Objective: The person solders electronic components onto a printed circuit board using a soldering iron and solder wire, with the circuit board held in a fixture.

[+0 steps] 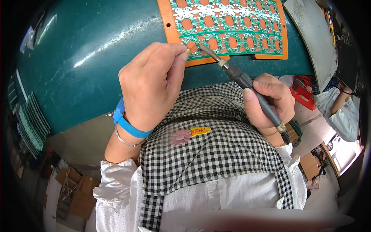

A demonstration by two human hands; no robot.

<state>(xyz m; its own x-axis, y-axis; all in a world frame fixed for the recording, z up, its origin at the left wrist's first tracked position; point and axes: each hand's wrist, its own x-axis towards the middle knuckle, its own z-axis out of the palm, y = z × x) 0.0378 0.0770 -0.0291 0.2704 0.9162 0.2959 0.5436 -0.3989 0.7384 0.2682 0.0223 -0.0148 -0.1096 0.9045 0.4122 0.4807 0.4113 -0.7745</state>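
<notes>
A soldering iron (244, 80) with a dark grey handle lies in my right hand (276, 101), its thumb and fingers wrapped round the grip. The iron's tip points up and left, at a green circuit board panel (222, 34) with rows of round cutouts. This panel rests on an orange fixture plate (168, 34). My left hand (152, 77) is pinched at the panel's near left corner, close beside the iron's tip. Whatever sits between its thumb and forefinger is too small to make out.
The work surface is a dark green table (92, 81). A grey board (315, 34) stands at its right end. Several green circuit panels (33, 123) are racked at the left. Cardboard boxes (83, 195) lie low on the left; a plastic bag (342, 116) hangs at the right near another person's arm.
</notes>
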